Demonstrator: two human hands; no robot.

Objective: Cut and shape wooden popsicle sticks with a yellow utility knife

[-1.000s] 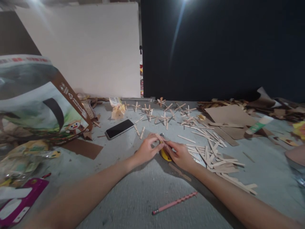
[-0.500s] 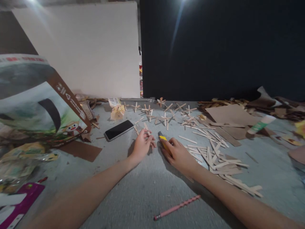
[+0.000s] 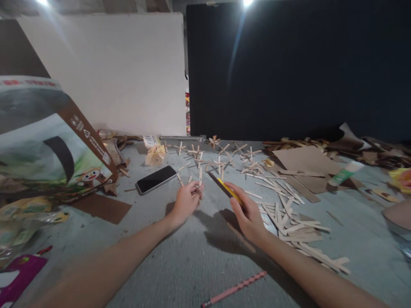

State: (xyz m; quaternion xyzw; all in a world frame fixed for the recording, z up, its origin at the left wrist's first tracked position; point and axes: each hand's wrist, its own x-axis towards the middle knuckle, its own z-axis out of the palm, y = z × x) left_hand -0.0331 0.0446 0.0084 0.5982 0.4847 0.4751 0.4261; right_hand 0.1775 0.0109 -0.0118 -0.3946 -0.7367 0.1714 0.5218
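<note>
Between the fingertips of my left hand a short wooden craft stick stands up, its lower end hidden by the fingers. My right hand is closed around a yellow and black utility knife. The knife's dark blade end points up and left, towards the stick but apart from it. Beyond both hands lie several small star shapes of crossed sticks. Loose craft sticks are heaped to the right of my right hand.
A phone lies left of my left hand. Closer to me is a pink pencil. Brown cardboard and a glue stick lie at the right. A large printed bag stands at the left.
My right hand has lifted and turned, so the knife now shows more of its length and points up and left. My left hand still holds the stick, now more upright.
</note>
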